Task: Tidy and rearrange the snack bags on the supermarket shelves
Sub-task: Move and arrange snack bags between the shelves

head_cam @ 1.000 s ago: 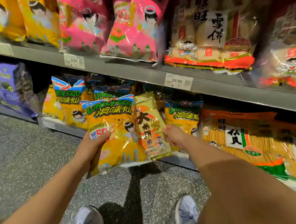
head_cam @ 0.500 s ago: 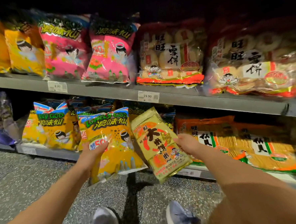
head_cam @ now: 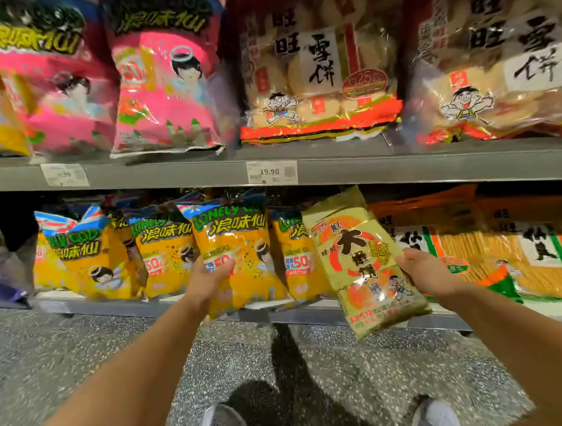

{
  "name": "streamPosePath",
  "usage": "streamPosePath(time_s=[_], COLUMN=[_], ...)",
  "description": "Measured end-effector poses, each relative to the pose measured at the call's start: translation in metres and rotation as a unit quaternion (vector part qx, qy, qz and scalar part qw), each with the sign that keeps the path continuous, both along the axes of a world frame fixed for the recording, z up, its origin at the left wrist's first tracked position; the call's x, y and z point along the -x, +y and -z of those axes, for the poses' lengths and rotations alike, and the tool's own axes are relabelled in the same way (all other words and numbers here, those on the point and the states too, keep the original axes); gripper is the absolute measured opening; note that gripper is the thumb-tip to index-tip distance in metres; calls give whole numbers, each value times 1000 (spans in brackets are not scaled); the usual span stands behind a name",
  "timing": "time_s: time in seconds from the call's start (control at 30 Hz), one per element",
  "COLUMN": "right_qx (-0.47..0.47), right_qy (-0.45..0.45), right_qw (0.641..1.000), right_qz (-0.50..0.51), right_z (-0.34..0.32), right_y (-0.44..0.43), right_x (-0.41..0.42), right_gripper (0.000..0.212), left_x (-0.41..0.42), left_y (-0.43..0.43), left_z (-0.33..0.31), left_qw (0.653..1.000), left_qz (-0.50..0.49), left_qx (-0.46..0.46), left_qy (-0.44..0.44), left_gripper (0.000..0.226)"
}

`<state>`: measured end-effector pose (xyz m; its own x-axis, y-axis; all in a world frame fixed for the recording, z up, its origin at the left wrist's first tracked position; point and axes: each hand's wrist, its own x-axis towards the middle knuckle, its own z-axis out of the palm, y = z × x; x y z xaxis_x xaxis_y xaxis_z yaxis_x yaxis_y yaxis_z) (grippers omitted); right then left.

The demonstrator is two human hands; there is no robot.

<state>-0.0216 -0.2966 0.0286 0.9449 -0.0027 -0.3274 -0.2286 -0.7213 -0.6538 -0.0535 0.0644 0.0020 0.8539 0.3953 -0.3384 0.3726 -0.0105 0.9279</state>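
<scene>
Left hand [head_cam: 208,281]: your fingers curl round the lower front of the yellow Lonely God bag [head_cam: 242,245], which is in its row at the lower shelf [head_cam: 121,308] lip.
Right hand [head_cam: 430,274]: you pinch the gold rice-cracker bag [head_cam: 357,251] by its right edge. It is tilted and off the shelf.
Risk: a one-edge grip on slick film. The bag may slip or swing and knock the neighbouring bags forward.
</scene>
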Motion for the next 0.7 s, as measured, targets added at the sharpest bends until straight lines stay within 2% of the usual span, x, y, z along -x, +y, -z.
streamPosePath(time_s=[0.13,0.27,0.37,0.43,0.53,0.6,0.7], right_qx=[-45,-80,-51,-54,-43,-48,-80], right_qy=[12,19,6,-3,-12,-21,-18], right_qw=[999,995,998,997,995,993,989], right_qz=[22,50,35,62,87,103,122], right_z=[10,18,21,21,24,24,23], right_y=[6,11,14,16,14,11,5], right_x=[-10,-18,-21,-22,-22,-21,-16], right_gripper=[26,24,24,22,24,23,20], left_x=[-33,-55,-59,-62,-60,-55,-52], left_y=[10,9,9,10,0,-7,-18], left_z=[20,34,48,65,67,59,50], left_qw=[1000,996,990,981,956,928,874], left_qz=[-18,-30,-11,8,4,-14,-12], left_qx=[1,-85,-140,-188,-280,-367,-484], left_qy=[4,-12,5,41,89,60,-30], left_gripper=[24,27,55,77,81,77,73])
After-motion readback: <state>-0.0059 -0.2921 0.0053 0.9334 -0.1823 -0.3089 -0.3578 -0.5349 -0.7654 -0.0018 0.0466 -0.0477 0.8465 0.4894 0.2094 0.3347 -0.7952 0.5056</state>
